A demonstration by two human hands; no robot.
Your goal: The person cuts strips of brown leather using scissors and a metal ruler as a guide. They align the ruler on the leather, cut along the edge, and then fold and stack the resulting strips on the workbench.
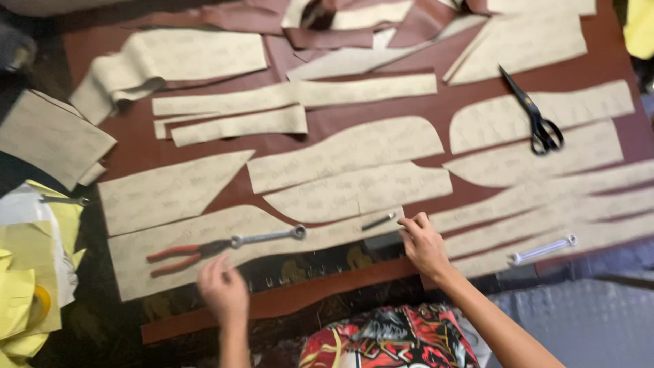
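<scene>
Right hand (424, 244) rests fingertips-down on the near edge of a beige paper pattern piece (225, 235), fingers slightly spread, pressing flat and pinching nothing. Left hand (223, 292) hovers at the lower edge of the same long piece, blurred; cannot tell how its fingers are set.

The piece lies on brown leather sheet (320, 123), among many other cut pattern shapes. It looks thin, light and floppy, likely to slide or curl on the smooth hide; best held by flat pressure near the edges rather than lifted by a corner.

Red-handled pliers (184, 253) and a steel wrench (269, 236) sit on it as weights. A small dark pen-like tool (378, 221) lies just beside the right fingertips. Black scissors (531, 112) rest well apart.
</scene>
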